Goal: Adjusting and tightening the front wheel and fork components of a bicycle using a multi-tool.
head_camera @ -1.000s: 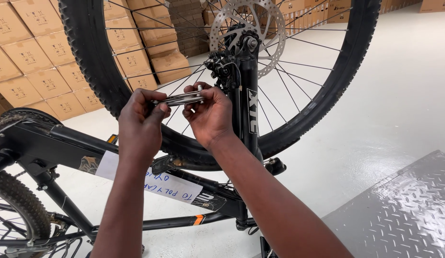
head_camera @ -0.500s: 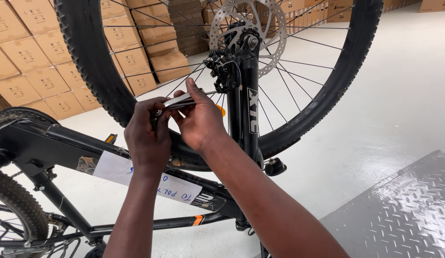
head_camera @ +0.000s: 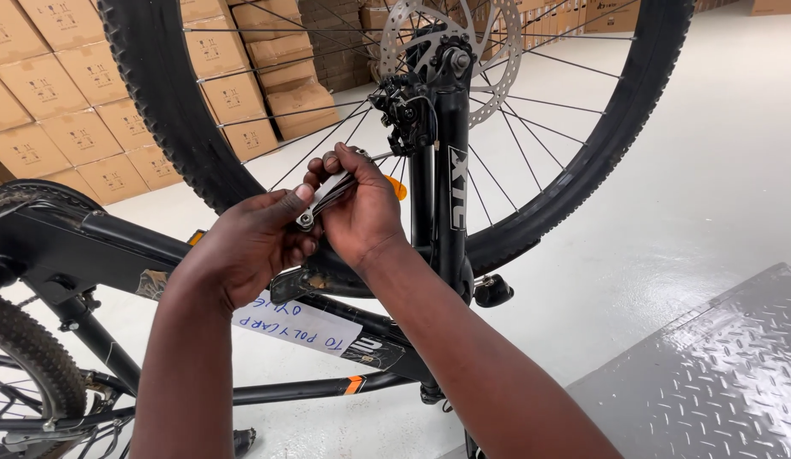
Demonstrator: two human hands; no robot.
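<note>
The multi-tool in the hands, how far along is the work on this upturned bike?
Done: the bike stands upside down, front wheel seated in the fork. In hand: left hand and right hand both grip a folding multi-tool. Left: the tool touches neither the brake caliper nor any bolt yet.

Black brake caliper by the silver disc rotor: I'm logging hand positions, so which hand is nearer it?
Right. The right hand sits just below-left of the black brake caliper; the left hand is lower and further left.

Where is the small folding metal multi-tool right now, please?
In the head view, centre frame, the folding metal multi-tool sits between both hands, left of the black fork leg.
</note>
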